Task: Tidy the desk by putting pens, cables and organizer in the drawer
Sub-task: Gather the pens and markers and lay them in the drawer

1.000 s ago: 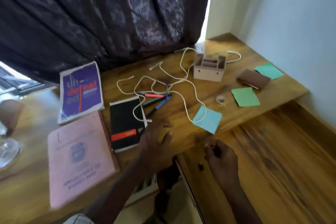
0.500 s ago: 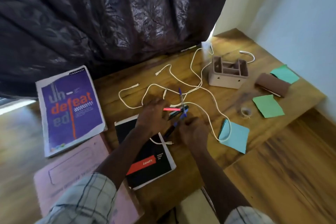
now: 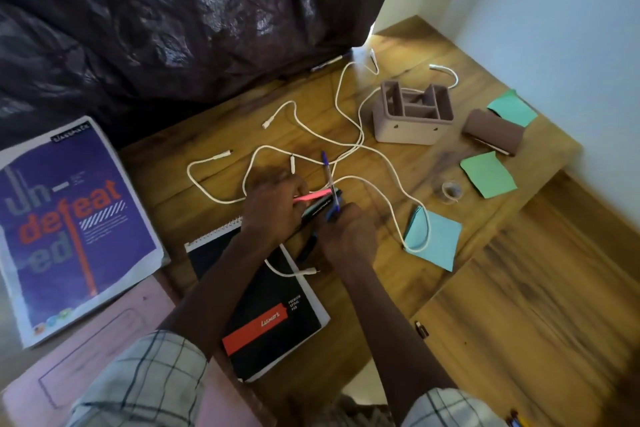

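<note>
Nearest, both forearms cross a black spiral pad [image 3: 277,322] lying on the wooden desk [image 3: 450,156]. Just beyond it the hands sit close together. The left hand [image 3: 273,208] curls round a pink pen [image 3: 311,196], and the right hand [image 3: 346,236] grips a blue pen [image 3: 329,177] that tilts up away from it. A dark pen [image 3: 317,210] lies between them. White cables [image 3: 361,135] loop across the desk beyond, one crossing a blue sticky note [image 3: 440,236]. Farther back the organizer [image 3: 408,128] stands upright, before the dark curtain [image 3: 207,28].
</note>
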